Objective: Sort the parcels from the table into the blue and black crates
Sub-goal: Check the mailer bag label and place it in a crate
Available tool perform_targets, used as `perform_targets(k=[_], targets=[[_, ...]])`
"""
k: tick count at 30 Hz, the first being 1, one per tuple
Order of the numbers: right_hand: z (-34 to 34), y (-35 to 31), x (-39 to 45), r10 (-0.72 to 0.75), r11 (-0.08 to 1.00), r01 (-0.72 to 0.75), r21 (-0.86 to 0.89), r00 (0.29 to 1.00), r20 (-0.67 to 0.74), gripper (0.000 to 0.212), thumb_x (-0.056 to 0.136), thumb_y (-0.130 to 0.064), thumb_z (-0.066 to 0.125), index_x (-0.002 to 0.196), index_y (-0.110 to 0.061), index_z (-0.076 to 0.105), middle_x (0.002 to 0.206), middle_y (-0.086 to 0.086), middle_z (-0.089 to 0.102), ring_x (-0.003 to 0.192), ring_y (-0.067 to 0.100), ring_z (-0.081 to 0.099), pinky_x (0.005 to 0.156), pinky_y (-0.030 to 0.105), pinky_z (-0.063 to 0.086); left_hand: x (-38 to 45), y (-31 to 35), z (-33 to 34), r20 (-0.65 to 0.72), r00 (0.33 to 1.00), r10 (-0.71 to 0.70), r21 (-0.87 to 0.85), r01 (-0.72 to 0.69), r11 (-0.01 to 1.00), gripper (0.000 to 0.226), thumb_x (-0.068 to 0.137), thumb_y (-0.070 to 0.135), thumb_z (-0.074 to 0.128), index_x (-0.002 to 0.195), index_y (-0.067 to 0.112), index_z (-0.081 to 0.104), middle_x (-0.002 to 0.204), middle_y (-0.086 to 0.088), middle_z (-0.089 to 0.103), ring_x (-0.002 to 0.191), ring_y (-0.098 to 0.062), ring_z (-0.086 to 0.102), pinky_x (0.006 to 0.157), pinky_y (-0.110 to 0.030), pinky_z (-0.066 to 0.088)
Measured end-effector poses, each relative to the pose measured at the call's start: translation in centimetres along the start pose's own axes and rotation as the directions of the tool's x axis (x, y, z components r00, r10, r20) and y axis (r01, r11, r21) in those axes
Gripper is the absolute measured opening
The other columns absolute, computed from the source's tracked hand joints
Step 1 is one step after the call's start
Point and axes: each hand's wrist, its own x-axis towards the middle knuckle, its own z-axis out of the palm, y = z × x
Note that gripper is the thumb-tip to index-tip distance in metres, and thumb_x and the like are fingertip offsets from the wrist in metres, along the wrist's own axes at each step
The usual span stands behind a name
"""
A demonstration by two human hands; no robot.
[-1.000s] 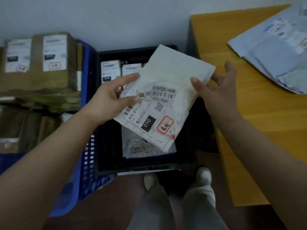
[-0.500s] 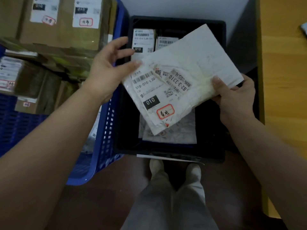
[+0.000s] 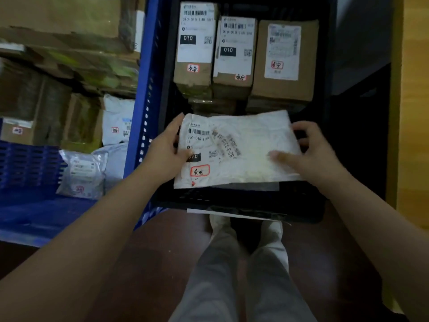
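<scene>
A flat white parcel bag [image 3: 253, 145] with a barcode label and a red-boxed mark lies low in the near part of the black crate [image 3: 243, 205], over another flat packet. My left hand [image 3: 166, 149] holds its left edge, thumb on the label. My right hand [image 3: 306, 152] holds its right edge, thumb on top and fingers curled behind. Three brown boxes [image 3: 283, 66] with white labels stand at the far end of the black crate. The blue crate [image 3: 139, 94] stands to the left, holding brown boxes and pale bags.
The wooden table edge [image 3: 415, 112] runs down the right side, with a dark gap between it and the black crate. My legs and pale shoes [image 3: 246, 228] stand on the dark red floor just before the crate.
Both hands have carried the white parcel bag down from above the black crate into its near part and turned it level. The view has tipped down and closer.
</scene>
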Motion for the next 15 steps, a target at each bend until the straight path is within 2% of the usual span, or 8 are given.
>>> perform_targets(k=[2, 4, 6, 10, 15], targets=[[1.0, 1.2, 0.6, 0.011, 0.971, 0.017, -0.237, 0.994, 0.112, 0.070, 0.072, -0.030, 0.085, 0.126, -0.032, 0.041, 0.119, 0.005, 0.048, 0.099, 0.020, 0.053, 0.078, 0.031, 0.047, 0.7, -0.5, 0.7, -0.001, 1.000, -0.020, 0.107, 0.020, 0.994, 0.091, 0.088, 0.004, 0.066, 0.155, 0.034, 0.011, 0.124, 0.006, 0.054, 0.110, -0.011, 0.056, 0.085, -0.023, 0.048], [2.2, 2.3, 1.3, 0.038, 0.938, 0.011, -0.348, 0.990, 0.136, 0.070, 0.073, -0.031, 0.084, 0.127, -0.033, 0.040, 0.123, 0.010, 0.042, 0.098, 0.022, 0.048, 0.077, 0.030, 0.042, 1.9, -0.9, 1.8, 0.026, 1.000, 0.007, 0.227, -0.013, 0.974, 0.100, 0.082, 0.008, 0.075, 0.154, 0.031, 0.010, 0.136, -0.001, 0.047, 0.119, -0.016, 0.051, 0.092, -0.023, 0.042], [3.3, 3.5, 2.0, 0.085, 0.918, -0.023, -0.395, 0.987, 0.138, 0.075, 0.074, -0.033, 0.082, 0.133, -0.035, 0.036, 0.124, 0.012, 0.039, 0.097, 0.024, 0.048, 0.080, 0.031, 0.044, 3.1, -1.3, 3.3, 0.074, 0.997, 0.008, 0.331, -0.032, 0.943, 0.103, 0.077, 0.011, 0.080, 0.154, 0.030, 0.015, 0.140, -0.009, 0.039, 0.124, -0.022, 0.046, 0.094, -0.025, 0.040], [5.2, 5.9, 4.0, 0.136, 0.873, -0.053, -0.485, 0.981, 0.137, 0.088, 0.076, -0.034, 0.081, 0.144, -0.040, 0.026, 0.132, 0.015, 0.035, 0.113, 0.035, 0.049, 0.092, 0.038, 0.047, 5.2, -3.7, 6.5, 0.082, 0.995, -0.052, 0.402, 0.015, 0.916, 0.093, 0.074, 0.009, 0.081, 0.149, 0.027, 0.029, 0.137, -0.011, 0.030, 0.122, -0.026, 0.043, 0.084, -0.025, 0.042], [7.5, 9.1, 6.0, 0.150, 0.842, -0.043, -0.537, 0.976, 0.157, 0.091, 0.080, -0.034, 0.078, 0.149, -0.040, 0.019, 0.140, 0.017, 0.031, 0.122, 0.037, 0.044, 0.095, 0.040, 0.046, 7.2, -7.6, 8.7, 0.047, 0.989, -0.137, 0.396, 0.108, 0.912, 0.100, 0.070, 0.010, 0.085, 0.151, 0.025, 0.027, 0.142, -0.012, 0.026, 0.127, -0.027, 0.039, 0.096, -0.019, 0.031]])
